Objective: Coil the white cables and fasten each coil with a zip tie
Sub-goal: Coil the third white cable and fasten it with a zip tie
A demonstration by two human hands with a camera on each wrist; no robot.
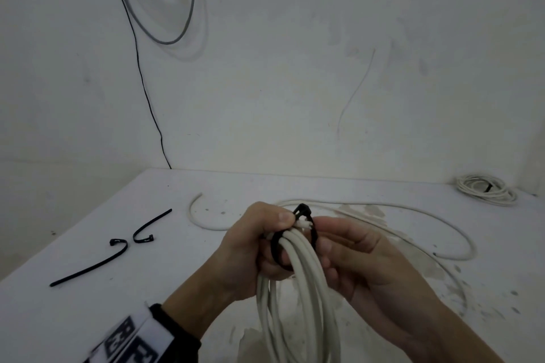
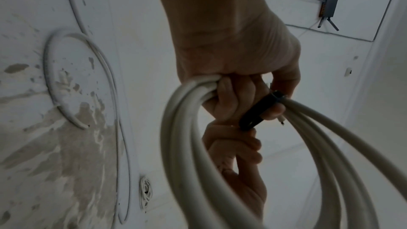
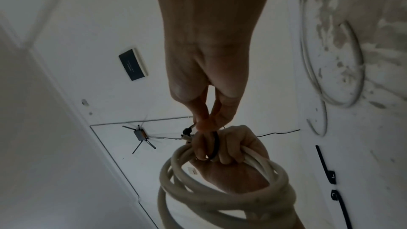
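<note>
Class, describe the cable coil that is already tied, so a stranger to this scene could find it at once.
Start at the white table and go to its far right corner by the wall. There lies the finished coil, small and flat, with a black tie across it. Unlike the coil in the hands, nobody touches it; unlike the loose cable, it is wound tight.

Left hand (image 1: pixel 253 247) curled round a coil of thick white cable (image 1: pixel 295 289), black plastic zip tie (image 1: pixel 306 233) looped about its top, right hand (image 1: pixel 354 256) pinching the tie. On the white counter (image 1: pixel 147 289): two loose black zip ties (image 1: pixel 118 250) at left, a tied white cable coil (image 1: pixel 486 188) far right.
</note>
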